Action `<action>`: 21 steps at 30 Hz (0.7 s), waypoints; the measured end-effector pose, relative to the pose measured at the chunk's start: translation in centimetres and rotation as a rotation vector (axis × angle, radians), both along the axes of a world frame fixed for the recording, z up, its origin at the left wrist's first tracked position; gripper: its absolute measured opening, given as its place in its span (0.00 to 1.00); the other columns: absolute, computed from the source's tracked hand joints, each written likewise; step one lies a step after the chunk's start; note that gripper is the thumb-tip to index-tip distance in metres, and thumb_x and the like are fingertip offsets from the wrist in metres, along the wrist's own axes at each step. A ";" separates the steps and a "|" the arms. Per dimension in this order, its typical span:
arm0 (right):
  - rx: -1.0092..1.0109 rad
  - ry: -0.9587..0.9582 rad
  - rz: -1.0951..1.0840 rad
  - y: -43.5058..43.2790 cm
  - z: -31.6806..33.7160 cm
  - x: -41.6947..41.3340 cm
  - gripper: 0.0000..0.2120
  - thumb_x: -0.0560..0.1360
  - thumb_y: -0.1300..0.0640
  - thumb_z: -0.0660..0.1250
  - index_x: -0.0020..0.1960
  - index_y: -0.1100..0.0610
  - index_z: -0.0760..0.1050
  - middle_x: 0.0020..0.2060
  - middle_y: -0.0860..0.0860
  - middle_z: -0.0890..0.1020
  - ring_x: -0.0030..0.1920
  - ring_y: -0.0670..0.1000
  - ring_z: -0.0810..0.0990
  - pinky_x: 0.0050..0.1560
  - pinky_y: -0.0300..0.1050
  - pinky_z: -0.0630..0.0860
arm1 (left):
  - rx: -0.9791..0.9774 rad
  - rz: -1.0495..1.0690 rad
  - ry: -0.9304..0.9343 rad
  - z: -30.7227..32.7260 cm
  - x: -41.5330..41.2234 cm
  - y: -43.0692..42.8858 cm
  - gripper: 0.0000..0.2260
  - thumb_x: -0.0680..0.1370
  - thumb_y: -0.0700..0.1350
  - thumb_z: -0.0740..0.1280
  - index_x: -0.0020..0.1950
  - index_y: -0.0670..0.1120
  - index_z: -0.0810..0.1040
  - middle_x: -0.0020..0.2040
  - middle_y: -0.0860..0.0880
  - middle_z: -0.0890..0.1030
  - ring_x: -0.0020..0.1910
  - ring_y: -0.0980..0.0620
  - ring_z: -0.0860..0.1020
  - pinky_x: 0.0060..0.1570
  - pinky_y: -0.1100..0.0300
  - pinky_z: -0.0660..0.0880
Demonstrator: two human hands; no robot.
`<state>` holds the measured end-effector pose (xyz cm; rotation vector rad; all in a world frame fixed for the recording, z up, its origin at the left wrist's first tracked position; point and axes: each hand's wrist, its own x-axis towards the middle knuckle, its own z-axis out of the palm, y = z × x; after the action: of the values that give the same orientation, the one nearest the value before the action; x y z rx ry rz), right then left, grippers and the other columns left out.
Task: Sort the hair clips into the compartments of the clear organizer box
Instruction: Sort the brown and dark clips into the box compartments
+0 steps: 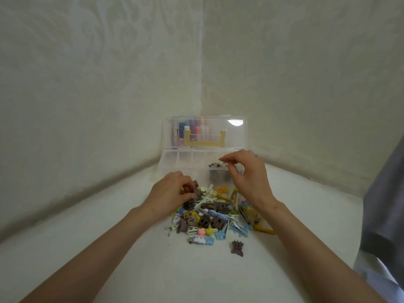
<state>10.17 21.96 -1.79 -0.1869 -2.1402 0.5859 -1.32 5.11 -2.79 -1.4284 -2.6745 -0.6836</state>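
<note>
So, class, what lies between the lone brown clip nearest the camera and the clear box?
In the head view, the mixed pile of hair clips lies between the lone brown clip and the clear box.

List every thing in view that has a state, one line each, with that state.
organizer box, open, lid upright behind
clip pile, loose and unsorted on the table
left hand, gripping a brown clip in the clip pile
right hand, fingers pinched over the box's right end; any hold unclear
lone claw clip, lying apart from the pile
sorted brown clips, lying in a right compartment
</note>
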 end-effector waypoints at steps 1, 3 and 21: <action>0.010 0.014 0.015 -0.2 -0.1 0.2 0.09 0.72 0.63 0.63 0.46 0.54 0.81 0.42 0.48 0.82 0.45 0.47 0.77 0.49 0.47 0.74 | 0.006 -0.007 0.000 0.1 0.0 0.0 0.06 0.73 0.52 0.69 0.48 0.53 0.78 0.44 0.54 0.73 0.47 0.56 0.70 0.41 0.60 0.66; 0.019 0.006 0.038 -0.4 -0.4 0.4 0.09 0.71 0.62 0.62 0.45 0.55 0.81 0.40 0.48 0.82 0.44 0.49 0.78 0.48 0.50 0.75 | 0.018 -0.028 -0.010 0.3 0.1 0.0 0.06 0.72 0.52 0.69 0.47 0.53 0.77 0.44 0.55 0.73 0.46 0.57 0.70 0.41 0.61 0.66; 0.087 -0.157 0.249 -0.9 -0.7 0.8 0.07 0.70 0.53 0.71 0.46 0.52 0.78 0.41 0.45 0.80 0.45 0.47 0.76 0.48 0.51 0.74 | 0.317 -0.106 -0.283 1.6 1.1 0.2 0.06 0.75 0.46 0.68 0.51 0.49 0.79 0.44 0.55 0.81 0.45 0.60 0.78 0.41 0.78 0.69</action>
<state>10.95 21.09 -2.51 0.0862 -2.3550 0.6368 -0.17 5.34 -1.21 -1.4871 -2.5329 -1.3422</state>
